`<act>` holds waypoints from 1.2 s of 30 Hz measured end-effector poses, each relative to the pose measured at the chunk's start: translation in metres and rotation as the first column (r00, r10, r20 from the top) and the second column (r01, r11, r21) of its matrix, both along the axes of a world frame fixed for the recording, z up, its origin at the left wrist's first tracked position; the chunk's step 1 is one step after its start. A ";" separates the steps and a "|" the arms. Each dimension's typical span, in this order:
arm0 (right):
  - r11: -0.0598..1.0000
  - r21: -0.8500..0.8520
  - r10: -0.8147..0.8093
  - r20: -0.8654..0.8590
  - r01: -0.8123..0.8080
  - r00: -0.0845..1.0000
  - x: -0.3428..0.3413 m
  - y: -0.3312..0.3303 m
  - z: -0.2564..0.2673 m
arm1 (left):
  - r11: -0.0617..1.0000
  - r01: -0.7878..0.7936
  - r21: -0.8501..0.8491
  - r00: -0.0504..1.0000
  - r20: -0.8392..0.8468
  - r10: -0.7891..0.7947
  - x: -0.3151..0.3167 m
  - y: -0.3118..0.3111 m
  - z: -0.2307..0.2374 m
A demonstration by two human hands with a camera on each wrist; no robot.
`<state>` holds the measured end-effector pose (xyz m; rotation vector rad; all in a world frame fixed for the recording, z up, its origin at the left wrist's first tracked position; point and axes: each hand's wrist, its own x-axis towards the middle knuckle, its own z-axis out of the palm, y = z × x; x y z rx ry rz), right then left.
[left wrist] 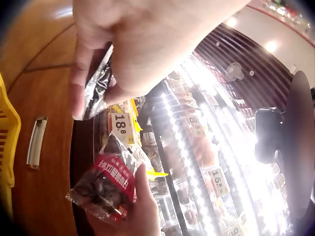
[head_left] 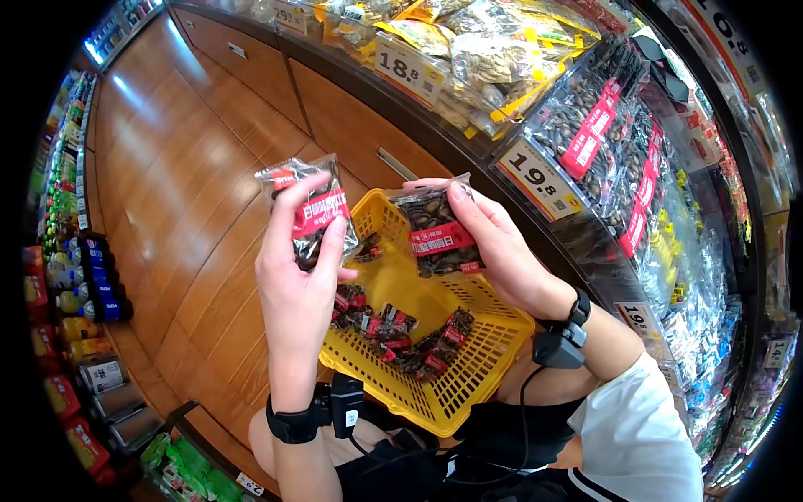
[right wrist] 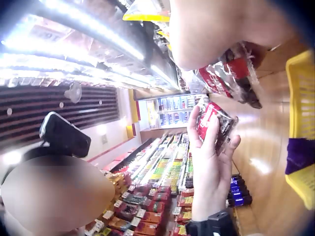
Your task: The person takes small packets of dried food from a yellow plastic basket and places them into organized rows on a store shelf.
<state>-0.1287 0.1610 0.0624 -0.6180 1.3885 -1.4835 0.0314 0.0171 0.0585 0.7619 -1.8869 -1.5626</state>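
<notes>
1. Person closest in: one white sleeve (head_left: 640, 418) shows, and two bare forearms reach forward and up.

2. Yellow basket (head_left: 400, 283) just in front of the person, below the hands; from where I'm standing, I can't tell what carries it. Its grid walls are open enough to see through.

3. Right hand (head_left: 502, 243), its grip clamped on one pack, thumb across the front and fingers mostly behind. Left hand (head_left: 293, 272), its grip clamped as well, pinching another pack between fingers and thumb.

4. Right pack (head_left: 439, 243), dark inside with a red band, held up above the basket. Left pack (head_left: 324, 209), much the same kind, held up beside it, the two apart; whether it overhangs the rim, I can't tell.

5. Loose packs (head_left: 389, 330), red-banded too, lying inside the basket.

6. Step in hand, I'd say: looking over two packs, perhaps comparing them. Next move, to my mind, calls for steady pinches and, should either go down, a grip loosened only over the basket.
</notes>
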 end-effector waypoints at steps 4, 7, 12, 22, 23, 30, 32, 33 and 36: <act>0.983 -0.135 -0.131 -0.046 0.124 0.990 0.000 -0.003 -0.008 | 0.998 -0.003 -0.063 0.991 0.136 0.011 0.001 0.020 -0.006; 0.946 -0.100 -0.294 0.135 0.309 0.946 0.001 -0.007 -0.010 | 0.989 -0.088 -0.116 0.989 0.110 0.101 -0.008 0.036 -0.003; 0.900 -0.062 -0.336 0.532 0.432 0.777 -0.001 -0.007 -0.018 | 0.961 -0.200 0.189 0.970 -0.098 0.222 -0.018 0.045 -0.002; 0.920 -0.332 -0.025 0.480 0.208 0.877 0.017 -0.011 -0.004 | 0.980 -0.123 0.156 0.978 -0.149 0.147 -0.028 0.047 -0.009; 0.939 -0.324 0.028 0.406 0.116 0.913 0.017 -0.011 -0.005 | 0.978 -0.105 0.178 0.976 -0.172 0.136 -0.026 0.046 -0.011; 0.955 -0.297 0.056 0.098 -0.024 0.994 0.020 -0.005 -0.002 | 0.884 -0.085 0.460 0.906 -0.334 0.261 -0.031 0.043 0.000; 0.963 -0.261 0.085 0.068 -0.065 0.994 0.018 -0.005 0.000 | 0.829 -0.051 0.557 0.879 -0.369 0.302 -0.032 0.043 0.000; 0.963 -0.263 0.085 0.062 -0.065 0.994 0.017 -0.006 0.000 | 0.817 -0.052 0.574 0.859 -0.392 0.330 -0.034 0.044 0.003; 0.961 -0.262 0.089 -0.019 -0.090 0.996 0.016 -0.008 -0.005 | 0.776 -0.019 0.631 0.819 -0.435 0.374 -0.032 0.039 0.003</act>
